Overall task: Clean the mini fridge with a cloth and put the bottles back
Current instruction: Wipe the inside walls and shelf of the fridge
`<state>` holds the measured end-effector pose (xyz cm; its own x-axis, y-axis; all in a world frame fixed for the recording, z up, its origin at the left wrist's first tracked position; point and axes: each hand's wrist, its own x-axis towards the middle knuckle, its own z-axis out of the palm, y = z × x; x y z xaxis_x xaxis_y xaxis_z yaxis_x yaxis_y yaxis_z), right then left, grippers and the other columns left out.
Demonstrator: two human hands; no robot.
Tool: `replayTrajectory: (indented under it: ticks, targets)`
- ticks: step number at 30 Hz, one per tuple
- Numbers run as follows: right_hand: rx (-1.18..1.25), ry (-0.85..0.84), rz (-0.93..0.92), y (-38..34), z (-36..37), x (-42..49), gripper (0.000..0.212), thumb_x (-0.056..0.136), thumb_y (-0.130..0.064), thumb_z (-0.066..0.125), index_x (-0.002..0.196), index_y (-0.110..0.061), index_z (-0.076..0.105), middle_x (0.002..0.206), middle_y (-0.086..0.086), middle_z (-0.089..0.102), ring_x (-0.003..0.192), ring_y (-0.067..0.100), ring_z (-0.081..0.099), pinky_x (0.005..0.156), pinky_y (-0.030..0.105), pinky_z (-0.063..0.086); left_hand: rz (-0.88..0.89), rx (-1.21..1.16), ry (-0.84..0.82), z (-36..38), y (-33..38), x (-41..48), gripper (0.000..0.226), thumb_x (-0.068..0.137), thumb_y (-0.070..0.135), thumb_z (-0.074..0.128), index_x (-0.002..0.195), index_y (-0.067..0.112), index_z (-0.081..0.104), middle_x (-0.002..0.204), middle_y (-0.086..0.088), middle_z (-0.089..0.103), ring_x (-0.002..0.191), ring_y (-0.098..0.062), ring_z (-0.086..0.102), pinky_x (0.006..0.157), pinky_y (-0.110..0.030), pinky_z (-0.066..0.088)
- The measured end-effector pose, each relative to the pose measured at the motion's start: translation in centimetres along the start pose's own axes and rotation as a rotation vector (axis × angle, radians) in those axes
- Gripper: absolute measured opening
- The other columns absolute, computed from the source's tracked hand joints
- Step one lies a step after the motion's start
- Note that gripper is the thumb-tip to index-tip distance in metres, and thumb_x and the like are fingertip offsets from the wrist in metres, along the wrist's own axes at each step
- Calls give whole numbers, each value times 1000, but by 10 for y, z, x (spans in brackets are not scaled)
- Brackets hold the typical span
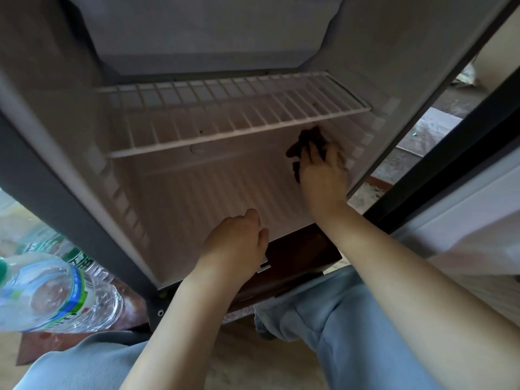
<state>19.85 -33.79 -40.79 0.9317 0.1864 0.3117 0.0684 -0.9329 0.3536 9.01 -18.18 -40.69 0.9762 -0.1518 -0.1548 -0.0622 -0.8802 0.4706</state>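
Two bottles (42, 291) lie outside mini fridge (70, 130). Inside, under wire shelf (225, 116), our right hand (323, 175) presses cloth (305, 140) with spread fingers; our left hand (236, 243) rests loosely curled, holding nothing.

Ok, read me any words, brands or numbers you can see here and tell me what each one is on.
Nearer bottle, blue and green label: there is print, but it is too blurred to read.
Farther bottle, green label: white marks, too blurred to read.
Mini fridge, inner walls and wire shelf: no text visible.
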Motion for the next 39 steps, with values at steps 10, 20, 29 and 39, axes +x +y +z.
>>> replayTrajectory:
  ticks: [10, 20, 29, 39]
  targets:
    - [166, -132, 142, 8, -15, -28, 51, 96, -1, 34, 147, -6, 29, 151, 8, 35, 132, 38, 26, 107, 36, 29, -17, -50, -13, -5, -6, 2, 29, 101, 35, 35, 116, 14, 48, 102, -6, 64, 91, -21, 59, 82, -39, 50]
    - [149, -174, 155, -9, -6, 8, 42, 97, -5, 38, 138, -2, 43, 134, 14, 52, 133, 42, 27, 109, 43, 28, -3, -51, 32, -5, -8, -4, 27, 101, 35, 36, 114, 14, 48, 80, -1, 57, 78, -18, 54, 75, -35, 49]
    - [258, -343, 0, -12, 27, -34, 46, 96, -8, 41, 142, -12, 39, 139, 10, 48, 129, 37, 30, 103, 38, 35, -8, -42, 5, -5, -11, 2, 28, 101, 34, 36, 115, 13, 48, 90, -3, 60, 82, -18, 56, 76, -36, 49]
    - [489, 618, -192, 63, -71, -49, 40, 83, 6, 54, 121, -4, 64, 126, 12, 62, 108, 31, 42, 97, 40, 42, 149, -117, 349, -12, 13, -30, 24, 97, 23, 46, 116, 16, 59, 106, -3, 61, 98, -23, 56, 78, -38, 50]
